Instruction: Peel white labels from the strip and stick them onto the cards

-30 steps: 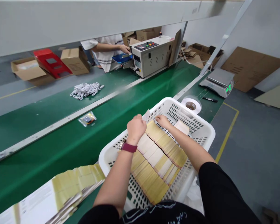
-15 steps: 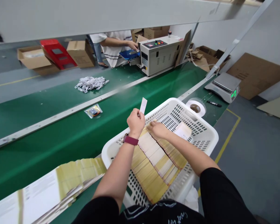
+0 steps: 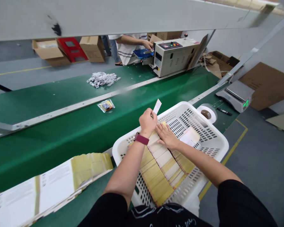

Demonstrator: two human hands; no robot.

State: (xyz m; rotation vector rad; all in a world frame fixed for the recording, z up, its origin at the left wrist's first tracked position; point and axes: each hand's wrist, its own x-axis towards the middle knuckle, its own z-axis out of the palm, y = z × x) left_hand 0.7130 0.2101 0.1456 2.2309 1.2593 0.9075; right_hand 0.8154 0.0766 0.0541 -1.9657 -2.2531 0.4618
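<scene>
My left hand (image 3: 148, 123), a watch with a dark red band on its wrist, is closed around a small white paper slip (image 3: 157, 107) that sticks up from its fingers. It is over the far-left rim of a white plastic basket (image 3: 223, 143). My right hand (image 3: 168, 137) lies with its fingers stretched out over the far end of the packed paper rows. These rows of yellow and white folded papers (image 3: 156, 176) stand tightly side by side in the basket. A loose white paper piece (image 3: 190, 137) lies to the right of my right hand.
Fanned printed sheets (image 3: 58, 176) lie left of the basket. On the green belt (image 3: 73, 135) is a small plastic packet (image 3: 106, 106); white cords (image 3: 103, 79) are heaped beyond. A tape roll (image 3: 207, 114) and scale (image 3: 236, 95) are right. Another person's hand (image 3: 148, 44) is at a machine (image 3: 176, 56).
The fingers of my right hand have gone from curled at the papers' far end to stretched out over them. My left hand still holds the slip. The whole view has shifted slightly.
</scene>
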